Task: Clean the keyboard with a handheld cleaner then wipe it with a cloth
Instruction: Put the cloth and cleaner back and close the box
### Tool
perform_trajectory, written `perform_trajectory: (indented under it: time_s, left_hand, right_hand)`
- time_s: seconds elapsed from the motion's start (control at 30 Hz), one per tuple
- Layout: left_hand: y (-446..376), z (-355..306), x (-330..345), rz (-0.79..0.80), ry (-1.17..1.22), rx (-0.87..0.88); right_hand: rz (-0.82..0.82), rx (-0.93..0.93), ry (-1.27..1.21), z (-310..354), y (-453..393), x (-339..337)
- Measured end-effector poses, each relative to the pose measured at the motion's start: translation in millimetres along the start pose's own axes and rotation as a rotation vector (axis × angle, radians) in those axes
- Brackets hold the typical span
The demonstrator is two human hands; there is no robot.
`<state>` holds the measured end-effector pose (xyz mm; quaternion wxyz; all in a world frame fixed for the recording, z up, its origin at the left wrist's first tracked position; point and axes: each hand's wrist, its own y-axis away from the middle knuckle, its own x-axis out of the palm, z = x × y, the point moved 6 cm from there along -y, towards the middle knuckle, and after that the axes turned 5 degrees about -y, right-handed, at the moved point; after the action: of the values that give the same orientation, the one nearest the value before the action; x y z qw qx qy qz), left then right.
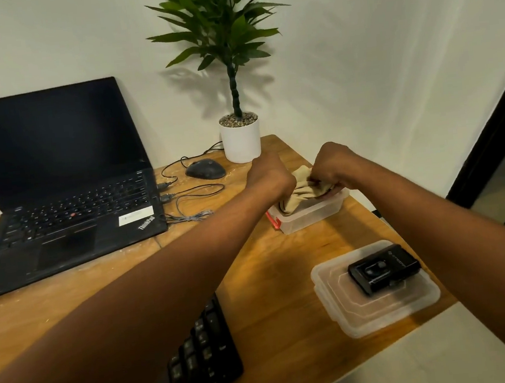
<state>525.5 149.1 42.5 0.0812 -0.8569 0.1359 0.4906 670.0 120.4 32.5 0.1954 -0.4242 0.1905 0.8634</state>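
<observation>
Left hand grip: the left hand [270,178] has its fingers curled down over the left end of the beige cloth [299,192]; the fingertips are hidden behind the knuckles.
Right hand grip: the right hand [333,167] pinches the right part of the cloth, fingers bunched tightly on the fabric.
Cloth: one, crumpled, partly inside the clear container [309,213], its upper folds lifted above the rim between the two hands.
Container: one, open, with a red clip on its left end, standing on the counter [269,270] near the far right corner.
Lid: one clear lid [378,306] lies flat near the counter's right edge.
Handheld cleaner: one small black device [384,269] rests on the lid; its printing is too small to read.
Keyboard: one black keyboard [194,362] at the near edge, partly under the left forearm.
Laptop: one, open, screen dark [57,187]; "ThinkPad" is readable on the palm rest, beside a white sticker too small to read.
Mouse: one dark wired mouse [205,169] beside the laptop.
Plant: one in a white pot [241,141] at the far corner.
</observation>
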Motion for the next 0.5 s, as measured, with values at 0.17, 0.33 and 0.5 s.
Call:
perform_trajectory:
  time_s: [0.17,0.33,0.5]
  left_hand:
    - [4.3,-8.2,-1.1,-0.051,-0.173,0.114]
    - [10.9,-8.5,-1.5,-0.125,-0.275,0.218]
    - [18.2,-9.2,-0.7,-0.191,-0.307,0.275]
  right_hand:
    - [-0.047,-0.014,0.119,8.2,8.3,0.1]
    - [-0.03,-0.049,0.222,12.6,16.7,3.5]
    - [-0.132,-0.151,0.341,17.0,27.5,-1.8]
